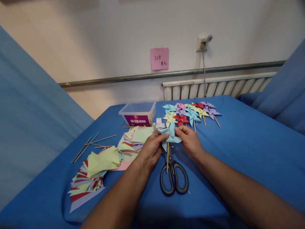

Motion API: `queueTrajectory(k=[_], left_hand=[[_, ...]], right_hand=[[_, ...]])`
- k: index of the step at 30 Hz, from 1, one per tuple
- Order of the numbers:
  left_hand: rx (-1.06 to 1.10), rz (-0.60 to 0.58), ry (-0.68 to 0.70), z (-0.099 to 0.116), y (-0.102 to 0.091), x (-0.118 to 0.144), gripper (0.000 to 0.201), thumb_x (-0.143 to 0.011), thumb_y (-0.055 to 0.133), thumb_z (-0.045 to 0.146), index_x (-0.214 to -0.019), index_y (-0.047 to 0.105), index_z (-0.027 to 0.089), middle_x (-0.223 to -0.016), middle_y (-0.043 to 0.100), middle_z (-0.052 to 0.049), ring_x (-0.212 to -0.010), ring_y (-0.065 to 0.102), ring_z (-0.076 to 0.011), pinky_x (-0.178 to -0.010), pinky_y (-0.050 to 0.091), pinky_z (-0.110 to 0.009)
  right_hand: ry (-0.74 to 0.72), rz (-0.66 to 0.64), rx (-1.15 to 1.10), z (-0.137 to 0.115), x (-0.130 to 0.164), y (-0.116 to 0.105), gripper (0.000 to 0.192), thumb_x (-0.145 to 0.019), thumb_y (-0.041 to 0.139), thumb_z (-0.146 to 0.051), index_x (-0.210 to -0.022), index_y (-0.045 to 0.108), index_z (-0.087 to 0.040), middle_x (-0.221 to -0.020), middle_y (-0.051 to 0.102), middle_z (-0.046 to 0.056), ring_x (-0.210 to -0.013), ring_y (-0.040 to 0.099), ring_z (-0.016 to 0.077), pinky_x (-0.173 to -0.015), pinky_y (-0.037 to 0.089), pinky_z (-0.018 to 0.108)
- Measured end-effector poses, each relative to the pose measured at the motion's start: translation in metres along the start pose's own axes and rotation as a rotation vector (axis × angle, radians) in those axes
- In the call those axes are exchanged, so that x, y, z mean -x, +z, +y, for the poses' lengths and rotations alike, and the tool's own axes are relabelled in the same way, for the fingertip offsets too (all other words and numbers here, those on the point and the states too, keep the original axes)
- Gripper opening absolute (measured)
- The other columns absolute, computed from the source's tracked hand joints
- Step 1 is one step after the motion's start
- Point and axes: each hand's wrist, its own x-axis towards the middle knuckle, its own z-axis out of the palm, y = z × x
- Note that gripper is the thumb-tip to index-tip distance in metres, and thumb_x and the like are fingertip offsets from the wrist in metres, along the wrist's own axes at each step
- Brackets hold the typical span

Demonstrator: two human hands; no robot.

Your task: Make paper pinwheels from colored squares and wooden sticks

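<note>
Hands meet over the middle of the blue surface [238, 143], both pinching a light blue paper pinwheel [171, 135] whose wooden stick [167, 156] hangs down between them toward the scissors [173, 178]. The left hand [150, 149] has its fingers closed on the pinwheel's left edge, thumb on top; the right hand [189, 141] has its fingers closed on the right edge near the centre. The pinwheel is held just above the surface, in front of a cluster of finished pinwheels [190, 113] lying farther back.

To my eye the work here is settling the folded points at the hub. Doing that well calls for a light grip, since thin paper creases easily, and for keeping the points stacked squarely over the centre so the blades stay even. One hand should steady the stick and back of the paper while the other adjusts; if both pull outward, the folds could spring loose or tear.

Left of the hands lie piles of cut paper [95, 168], some loose sticks [92, 143], and a clear plastic box [139, 113]. A pink note [159, 58] is stuck on the wall behind.
</note>
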Motion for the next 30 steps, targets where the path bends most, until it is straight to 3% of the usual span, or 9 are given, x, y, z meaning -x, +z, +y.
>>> queueTrajectory(k=[3, 7, 10, 15, 21, 26, 30], left_hand=[[-0.011, -0.001, 0.003, 0.000, 0.000, 0.000, 0.027, -0.063, 0.080, 0.015, -0.088, 0.071, 0.010, -0.074, 0.071, -0.007, -0.060, 0.064, -0.0146, -0.062, 0.051, -0.026], [-0.054, 0.034, 0.031, 0.000, -0.001, -0.001, 0.029, -0.059, 0.082, 0.016, -0.085, 0.070, 0.010, -0.076, 0.071, -0.007, -0.061, 0.064, -0.0153, -0.061, 0.051, -0.027], [-0.098, 0.042, 0.028, -0.002, -0.002, -0.001, 0.029, -0.057, 0.084, 0.018, -0.081, 0.069, 0.010, -0.072, 0.070, -0.006, -0.057, 0.062, -0.0148, -0.059, 0.050, -0.027], [-0.202, 0.091, 0.082, -0.004, -0.005, -0.003, 0.028, -0.055, 0.086, 0.024, -0.070, 0.065, 0.012, -0.063, 0.066, -0.003, -0.053, 0.057, -0.0120, -0.055, 0.043, -0.025], [-0.341, 0.126, 0.190, -0.005, -0.004, -0.004, 0.030, -0.053, 0.086, 0.030, -0.063, 0.062, 0.013, -0.061, 0.060, 0.001, -0.056, 0.052, -0.0097, -0.056, 0.037, -0.023], [-0.394, 0.139, 0.203, -0.004, -0.004, -0.002, 0.031, -0.054, 0.084, 0.032, -0.059, 0.059, 0.015, -0.057, 0.055, 0.003, -0.055, 0.046, -0.0091, -0.055, 0.034, -0.023], [-0.388, 0.126, 0.217, -0.003, -0.002, -0.001, 0.029, -0.053, 0.084, 0.032, -0.062, 0.064, 0.014, -0.061, 0.058, 0.002, -0.058, 0.048, -0.0102, -0.058, 0.036, -0.024]], right_hand=[[-0.030, 0.051, 0.034, 0.001, -0.002, -0.002, 0.032, -0.073, 0.075, -0.050, -0.071, 0.063, -0.020, -0.063, 0.058, -0.003, -0.058, 0.050, 0.0125, -0.058, 0.039, 0.026], [-0.247, 0.161, 0.211, -0.001, -0.005, -0.007, 0.026, -0.075, 0.073, -0.042, -0.091, 0.066, -0.023, -0.085, 0.066, 0.001, -0.075, 0.058, 0.0163, -0.068, 0.045, 0.029], [-0.441, 0.093, 0.434, -0.007, -0.004, -0.010, 0.020, -0.079, 0.070, -0.034, -0.097, 0.069, -0.025, -0.107, 0.064, 0.006, -0.097, 0.060, 0.0211, -0.078, 0.048, 0.033], [-0.651, -0.025, 0.666, -0.011, 0.001, -0.008, 0.016, -0.086, 0.063, -0.026, -0.097, 0.073, -0.028, -0.113, 0.060, 0.007, -0.110, 0.058, 0.0227, -0.096, 0.046, 0.041], [-0.701, -0.088, 0.768, -0.007, 0.003, -0.007, 0.018, -0.086, 0.063, -0.024, -0.098, 0.074, -0.031, -0.113, 0.063, 0.006, -0.107, 0.059, 0.0231, -0.095, 0.048, 0.043], [-0.728, -0.035, 0.764, -0.009, 0.003, -0.007, 0.025, -0.087, 0.061, -0.024, -0.108, 0.072, -0.031, -0.114, 0.063, 0.007, -0.110, 0.059, 0.0235, -0.098, 0.046, 0.043], [-0.708, -0.079, 0.775, -0.008, 0.003, -0.007, 0.019, -0.088, 0.061, -0.025, -0.101, 0.075, -0.030, -0.109, 0.066, 0.007, -0.104, 0.062, 0.0230, -0.092, 0.048, 0.042]])
